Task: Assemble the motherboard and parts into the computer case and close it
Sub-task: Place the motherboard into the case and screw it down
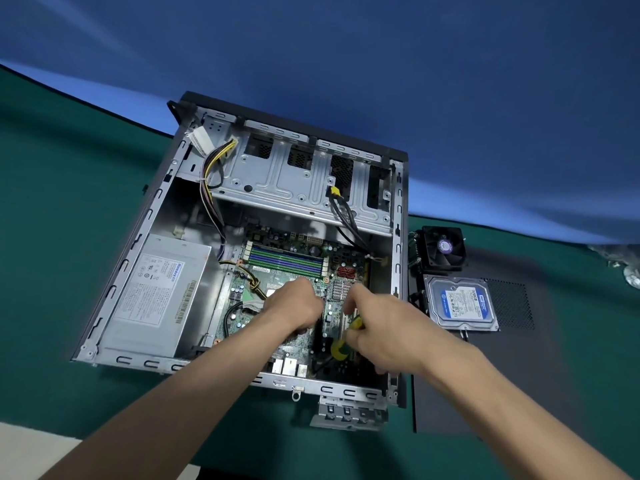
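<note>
The open computer case (145, 216) lies on its side on a green table. The green motherboard (287, 261) sits inside it, with several memory slots near its far edge. My left hand (294, 306) reaches down over the middle of the board, fingers curled; what it holds is hidden. Just to its right, my right hand (374, 327) grips a yellow and green screwdriver (343, 344) above the board's near right part. The tool's tip is hidden.
A grey power supply (156, 292) fills the case's left side, and a metal drive cage (298, 181) spans its far end with loose cables. Right of the case lie a black cooler fan (443, 249), a hard drive (462, 303) and the dark side panel (540, 386).
</note>
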{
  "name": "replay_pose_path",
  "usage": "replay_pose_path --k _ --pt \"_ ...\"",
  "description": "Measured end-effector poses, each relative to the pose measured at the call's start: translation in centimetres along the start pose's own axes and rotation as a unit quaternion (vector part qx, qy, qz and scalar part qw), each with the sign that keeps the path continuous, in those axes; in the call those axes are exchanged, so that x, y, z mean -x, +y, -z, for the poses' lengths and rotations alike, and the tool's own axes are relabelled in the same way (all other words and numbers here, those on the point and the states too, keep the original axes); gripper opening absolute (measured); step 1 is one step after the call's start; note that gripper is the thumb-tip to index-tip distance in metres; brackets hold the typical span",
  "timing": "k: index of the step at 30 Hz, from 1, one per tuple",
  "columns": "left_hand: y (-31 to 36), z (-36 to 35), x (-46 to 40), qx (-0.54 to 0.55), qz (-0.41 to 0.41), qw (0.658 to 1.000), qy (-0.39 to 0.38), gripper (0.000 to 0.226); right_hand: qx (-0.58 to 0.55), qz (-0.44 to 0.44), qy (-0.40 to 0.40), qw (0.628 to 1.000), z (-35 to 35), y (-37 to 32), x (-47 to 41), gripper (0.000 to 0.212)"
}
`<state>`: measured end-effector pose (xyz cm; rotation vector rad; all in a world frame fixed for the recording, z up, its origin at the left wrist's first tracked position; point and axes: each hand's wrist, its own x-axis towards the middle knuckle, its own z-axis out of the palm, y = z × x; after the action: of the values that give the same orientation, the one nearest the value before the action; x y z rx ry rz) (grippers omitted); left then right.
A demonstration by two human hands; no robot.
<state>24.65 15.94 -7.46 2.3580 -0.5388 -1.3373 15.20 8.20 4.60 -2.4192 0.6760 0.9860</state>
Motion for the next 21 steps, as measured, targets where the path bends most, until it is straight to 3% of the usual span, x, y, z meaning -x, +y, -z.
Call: replay_pose_path --k 2,6,9,12,16,19,21 --pt "0.03 0.11 -0.04 0.017 0.003 1.000 -0.003 0.025 0.012 0.001 0.025 1.000 -0.01 0.02 0.00 0.034" --pt "0.10 0.36 -0.06 0.038 0.012 0.999 -0.001 0.028 0.006 0.018 0.002 1.000 -0.11 -0.37 0.18 0.038" --pt "0.14 0.37 -0.05 0.045 0.014 0.999 -0.003 0.030 0.055 0.023 0.062 0.996 -0.60 -0.36 0.01 0.033" --pt "0.17 0.39 -0.05 0.048 0.014 0.999 -0.002 0.029 0.011 0.024 0.012 1.000 -0.25 -0.26 0.02 0.047" --pt "0.23 0.29 -0.06 0.050 0.013 0.999 -0.017 0.031 0.037 0.039 0.107 0.993 -0.85 -0.06 0.00 0.029" --pt "0.08 0.16 -0.10 0.055 0.015 0.998 -0.020 0.034 0.012 0.024 0.077 0.997 -0.78 0.08 0.11 0.039" --pt "-0.02 0.04 -0.15 0.070 0.017 0.997 -0.022 0.035 0.027 0.030 0.067 0.997 -0.86 0.11 0.20 0.031"
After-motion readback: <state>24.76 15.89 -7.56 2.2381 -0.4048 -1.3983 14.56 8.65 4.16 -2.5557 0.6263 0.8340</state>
